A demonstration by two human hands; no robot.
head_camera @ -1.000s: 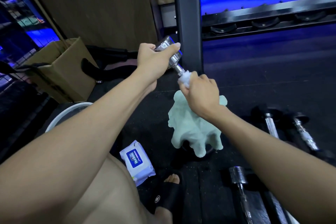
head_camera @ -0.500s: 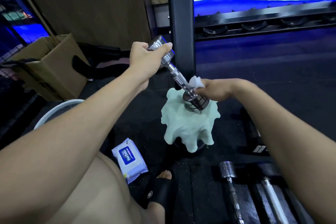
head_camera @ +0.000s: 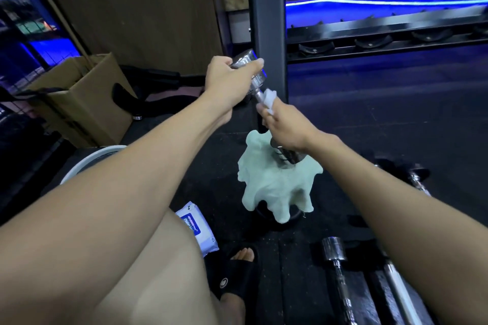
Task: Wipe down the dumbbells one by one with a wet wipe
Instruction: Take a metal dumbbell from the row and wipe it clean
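Note:
A chrome dumbbell [head_camera: 255, 79] stands tilted, its lower head [head_camera: 289, 157] resting on a pale green cloth [head_camera: 274, 187]. My left hand [head_camera: 227, 82] grips the upper head. My right hand [head_camera: 284, 124] is wrapped round the handle with a white wet wipe [head_camera: 269, 97], close under the upper head. A wet-wipe pack [head_camera: 196, 227] lies on the black floor by my knee. Other chrome dumbbells [head_camera: 336, 258] lie on the floor at the lower right.
A dark rack post [head_camera: 266, 21] rises just behind the dumbbell, with a rack shelf [head_camera: 383, 39] to its right. A cardboard box [head_camera: 79, 97] stands at the left, a white basin rim [head_camera: 89, 159] beside it. My sandalled foot [head_camera: 237, 274] is below.
My right hand has slid the wipe up the handle from the lower head towards the upper head. My left hand has kept its grip on the upper head.

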